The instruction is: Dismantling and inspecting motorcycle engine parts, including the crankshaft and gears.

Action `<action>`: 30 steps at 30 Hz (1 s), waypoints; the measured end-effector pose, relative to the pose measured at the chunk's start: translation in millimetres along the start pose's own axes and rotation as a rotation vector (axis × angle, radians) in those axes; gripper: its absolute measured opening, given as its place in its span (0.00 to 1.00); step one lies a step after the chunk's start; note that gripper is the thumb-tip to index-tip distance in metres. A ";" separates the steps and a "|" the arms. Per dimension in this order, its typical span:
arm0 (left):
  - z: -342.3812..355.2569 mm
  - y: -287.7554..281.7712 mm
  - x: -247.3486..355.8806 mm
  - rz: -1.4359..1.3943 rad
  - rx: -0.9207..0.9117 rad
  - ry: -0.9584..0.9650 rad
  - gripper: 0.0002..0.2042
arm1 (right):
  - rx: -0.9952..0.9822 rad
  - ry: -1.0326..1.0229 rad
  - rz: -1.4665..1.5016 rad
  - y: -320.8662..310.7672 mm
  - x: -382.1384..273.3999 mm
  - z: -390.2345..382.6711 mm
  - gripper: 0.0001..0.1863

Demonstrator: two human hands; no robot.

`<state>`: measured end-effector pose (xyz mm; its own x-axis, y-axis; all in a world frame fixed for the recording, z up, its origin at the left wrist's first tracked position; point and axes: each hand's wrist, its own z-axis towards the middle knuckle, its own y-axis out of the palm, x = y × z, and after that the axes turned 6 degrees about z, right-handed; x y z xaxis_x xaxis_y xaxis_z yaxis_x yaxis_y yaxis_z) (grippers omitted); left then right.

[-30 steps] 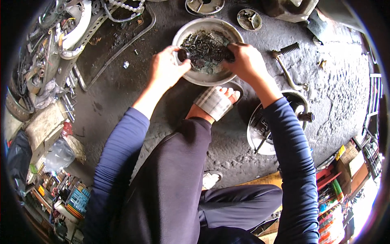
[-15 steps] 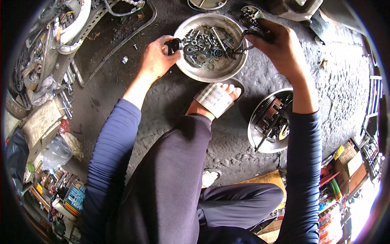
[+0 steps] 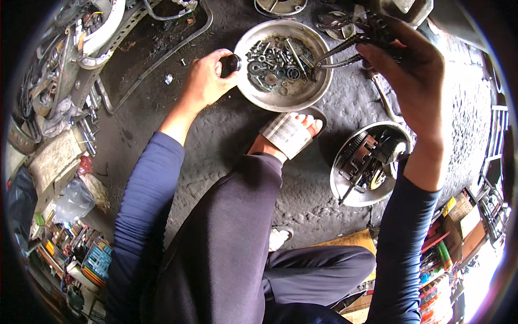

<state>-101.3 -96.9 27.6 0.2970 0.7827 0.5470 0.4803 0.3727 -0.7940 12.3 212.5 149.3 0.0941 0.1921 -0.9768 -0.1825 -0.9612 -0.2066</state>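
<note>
My left hand is closed around a small black cylindrical part, beside the left rim of a round metal bowl. Inside that bowl lie several bolts, washers and small round parts in a dirty residue. To the right of the bowl my right hand is raised, its fingers closed on a dark metal chain. Two strands of the chain stretch from these fingers over the right rim, with the far end inside the bowl. Shadow hides part of what the right fingers grip.
A second metal bowl with greasy gears and engine parts stands at the right, near my right forearm. My sandalled foot is just below the first bowl. A bent metal tube frame lies at the left, beside piled parts.
My right hand has moved right and slightly nearer, drawing the chain out into a longer stretch over the rim. The second bowl is less covered by my forearm. My left hand has barely moved.
</note>
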 end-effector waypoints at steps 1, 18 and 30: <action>-1.3 -1.8 -2.6 0.004 0.001 -0.001 0.19 | 0.030 -0.038 0.030 -0.3 -8.8 -1.0 0.21; 8.5 -11.0 -36.0 -0.447 0.161 -0.005 0.14 | -0.041 0.029 0.015 30.4 -47.0 -2.0 0.21; -33.8 -26.1 -56.6 -0.873 0.037 -0.607 0.13 | -0.076 -0.077 -0.412 97.0 67.6 26.6 0.21</action>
<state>-102.8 -167.8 26.3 -0.6045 0.3508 0.7153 0.3001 0.9320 -0.2034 -25.1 137.4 61.8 0.0704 0.5749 -0.8152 -0.0719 -0.8122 -0.5789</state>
